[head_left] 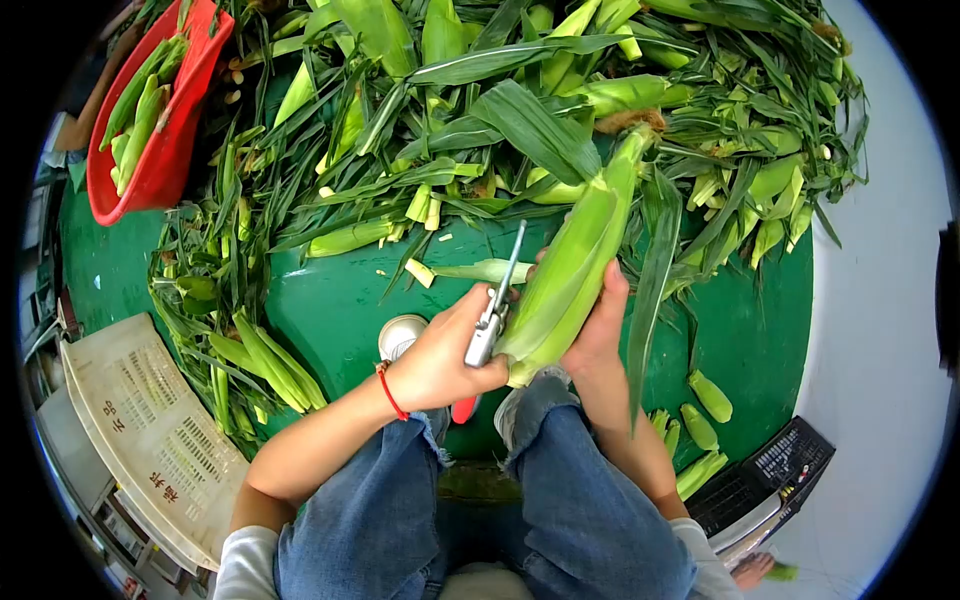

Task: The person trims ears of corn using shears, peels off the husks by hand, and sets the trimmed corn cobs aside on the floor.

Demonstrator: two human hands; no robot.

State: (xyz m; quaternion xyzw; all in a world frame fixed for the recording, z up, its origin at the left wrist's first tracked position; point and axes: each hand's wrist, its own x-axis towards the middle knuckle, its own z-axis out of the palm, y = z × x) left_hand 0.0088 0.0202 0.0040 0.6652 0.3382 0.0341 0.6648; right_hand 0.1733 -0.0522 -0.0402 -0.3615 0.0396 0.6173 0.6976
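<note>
An ear of corn (565, 275) in its green husk hangs tilted in front of me, its silk end up and to the right, its stem end toward me. My right hand (597, 325) wraps the ear from the right side. My left hand (455, 345), with a red string at the wrist, is closed around silver pruning shears (487, 335); their thin blade points up beside the husk. The left thumb lies against the ear's stem end. A red piece shows below the left hand; whether it belongs to the shears I cannot tell.
Husk leaves and unhusked corn (420, 120) heap across the green surface (330, 300). A red basin (190, 130) holding ears stands far left, near another person's arm. A cream crate (150, 420) is at left. Trimmed ears (710, 396) lie at right beside a black crate (780, 465).
</note>
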